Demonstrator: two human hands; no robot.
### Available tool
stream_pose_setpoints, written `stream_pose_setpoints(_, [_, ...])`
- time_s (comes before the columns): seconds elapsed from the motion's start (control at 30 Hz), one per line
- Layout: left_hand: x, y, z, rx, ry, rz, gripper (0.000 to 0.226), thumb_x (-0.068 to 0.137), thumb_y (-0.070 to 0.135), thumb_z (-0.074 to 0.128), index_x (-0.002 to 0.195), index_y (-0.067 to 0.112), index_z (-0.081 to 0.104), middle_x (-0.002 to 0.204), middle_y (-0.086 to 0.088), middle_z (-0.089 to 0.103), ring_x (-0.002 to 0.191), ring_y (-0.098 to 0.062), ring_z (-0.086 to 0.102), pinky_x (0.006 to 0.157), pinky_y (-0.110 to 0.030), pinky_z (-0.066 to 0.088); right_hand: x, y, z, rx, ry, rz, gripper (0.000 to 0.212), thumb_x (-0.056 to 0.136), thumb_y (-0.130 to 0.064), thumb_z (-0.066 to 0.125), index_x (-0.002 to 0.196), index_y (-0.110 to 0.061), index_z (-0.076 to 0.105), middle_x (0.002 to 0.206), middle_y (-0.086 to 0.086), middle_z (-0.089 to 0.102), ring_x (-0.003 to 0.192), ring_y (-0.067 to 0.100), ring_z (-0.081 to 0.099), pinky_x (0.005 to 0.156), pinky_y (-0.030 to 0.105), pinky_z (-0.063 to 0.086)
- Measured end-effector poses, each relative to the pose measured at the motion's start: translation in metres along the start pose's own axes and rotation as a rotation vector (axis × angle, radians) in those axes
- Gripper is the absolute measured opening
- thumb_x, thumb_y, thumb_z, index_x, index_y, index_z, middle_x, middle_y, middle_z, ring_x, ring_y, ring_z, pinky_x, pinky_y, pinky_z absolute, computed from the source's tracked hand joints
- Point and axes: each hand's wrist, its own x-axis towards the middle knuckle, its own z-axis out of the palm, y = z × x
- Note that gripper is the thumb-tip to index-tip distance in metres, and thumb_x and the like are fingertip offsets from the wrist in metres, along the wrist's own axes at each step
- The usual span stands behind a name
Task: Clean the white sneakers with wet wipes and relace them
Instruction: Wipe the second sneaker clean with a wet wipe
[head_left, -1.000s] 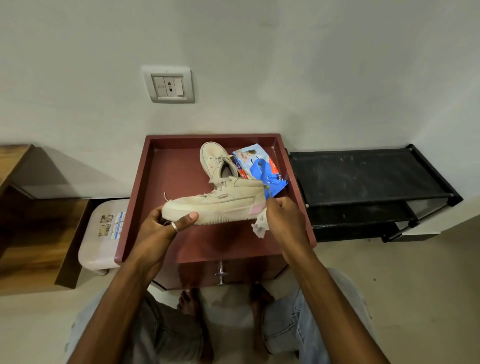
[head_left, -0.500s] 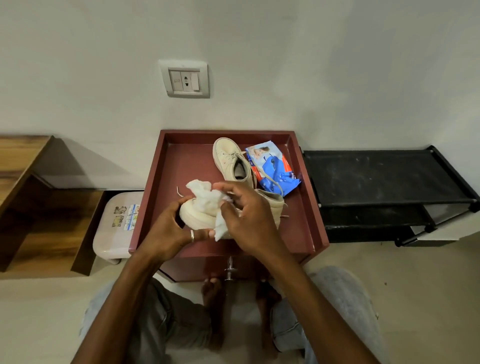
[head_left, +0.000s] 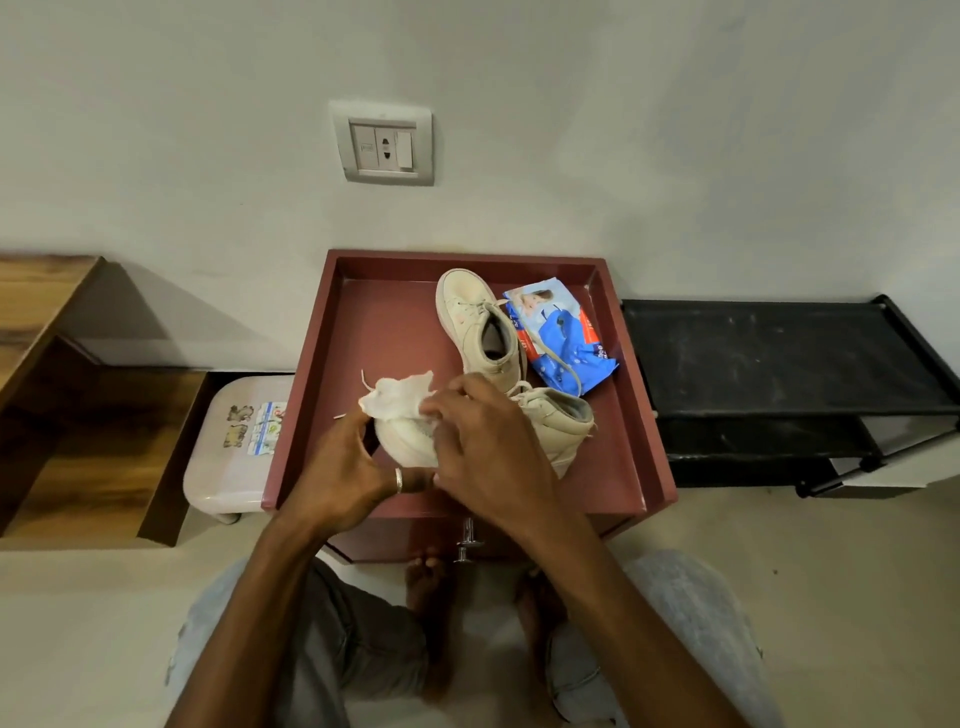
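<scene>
- Cabinet (head_left: 306, 395), dark red, stands against the wall. Its top has a raised rim like a shallow tray and holds both sneakers and the pack of wipes. A metal handle (head_left: 469, 540) sticks out of its front.
- Black rack (head_left: 779, 353) stands just right of the cabinet, and a wooden shelf (head_left: 78, 415) stands well to the left.
- Pale stool (head_left: 228, 467) sits between the shelf and the cabinet. It carries stickers (head_left: 254, 423) too small to read.
- Near sneaker (head_left: 550, 421) is over the front half of the tray, its long axis running left to right. The toe points left and the open heel end right. I cannot tell whether the sole touches the tray.
- Far sneaker (head_left: 467, 317) lies behind it, long axis running front to back with the toe toward the wall. One lace (head_left: 550, 358) trails across the pack.
- Pack of wipes (head_left: 566, 343), blue with red and a printed picture, lies flat just right of the far sneaker. Its writing is too blurred to read.
- Right hand (head_left: 483, 447) curls its fingers over the wipe and presses it on the toe.
- Left hand (head_left: 353, 467) grips the toe of the near sneaker from the left and below. It wears a ring (head_left: 399, 480).
- Wipe (head_left: 397, 400), white and crumpled, covers the toe.
</scene>
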Motion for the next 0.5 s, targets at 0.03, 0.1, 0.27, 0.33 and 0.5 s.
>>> stream_pose_setpoints(0.03, [0.000, 0.000, 0.000, 0.011, 0.000, 0.003, 0.084, 0.060, 0.011, 0.096, 0.132, 0.026, 0.057, 0.118, 0.013, 0.072, 0.111, -0.008, 0.069, 0.099, -0.036, 0.057, -0.004, 0.000, -0.003, 0.037, -0.003, -0.004, 0.018, 0.086, -0.015, 0.063, 0.101, -0.013, 0.072, 0.103, -0.002, 0.063, 0.089, 0.013, 0.062, 0.076, 0.033, 0.055])
stream_pose_setpoints(0.1, [0.000, 0.003, 0.002, 0.021, -0.003, 0.017, 0.089, 0.061, 0.006, 0.095, 0.138, 0.024, 0.054, 0.119, 0.013, 0.071, 0.111, -0.004, 0.067, 0.096, -0.025, 0.057, -0.008, 0.003, -0.008, 0.091, 0.024, 0.029, 0.014, 0.083, -0.027, 0.069, 0.088, -0.014, 0.073, 0.092, -0.006, 0.064, 0.081, 0.008, 0.060, 0.072, 0.029, 0.053])
stream_pose_setpoints(0.27, [0.005, 0.012, 0.006, -0.007, -0.009, 0.038, 0.095, 0.057, 0.010, 0.096, 0.140, 0.026, 0.051, 0.123, 0.012, 0.067, 0.111, 0.001, 0.065, 0.090, -0.014, 0.055, -0.006, 0.007, -0.007, 0.060, 0.151, 0.147, 0.011, 0.084, -0.022, 0.070, 0.081, -0.015, 0.062, 0.091, -0.004, 0.057, 0.076, 0.008, 0.055, 0.067, 0.023, 0.047])
stream_pose_setpoints(0.33, [0.007, 0.014, 0.008, -0.011, -0.013, 0.047, 0.094, 0.058, 0.009, 0.096, 0.139, 0.026, 0.052, 0.123, 0.013, 0.067, 0.113, -0.002, 0.064, 0.097, -0.021, 0.055, -0.006, 0.009, -0.005, 0.101, 0.171, 0.171, 0.016, 0.088, -0.019, 0.067, 0.102, -0.016, 0.060, 0.104, -0.002, 0.057, 0.088, 0.010, 0.057, 0.073, 0.025, 0.050])
stream_pose_setpoints(0.5, [0.005, 0.018, 0.015, -0.028, -0.004, 0.084, 0.094, 0.051, 0.020, 0.094, 0.135, 0.025, 0.054, 0.122, 0.018, 0.066, 0.113, 0.001, 0.064, 0.090, -0.011, 0.051, -0.004, 0.017, -0.002, 0.086, 0.213, 0.118, 0.015, 0.090, -0.013, 0.063, 0.103, -0.012, 0.070, 0.099, 0.001, 0.065, 0.088, 0.013, 0.060, 0.075, 0.032, 0.051])
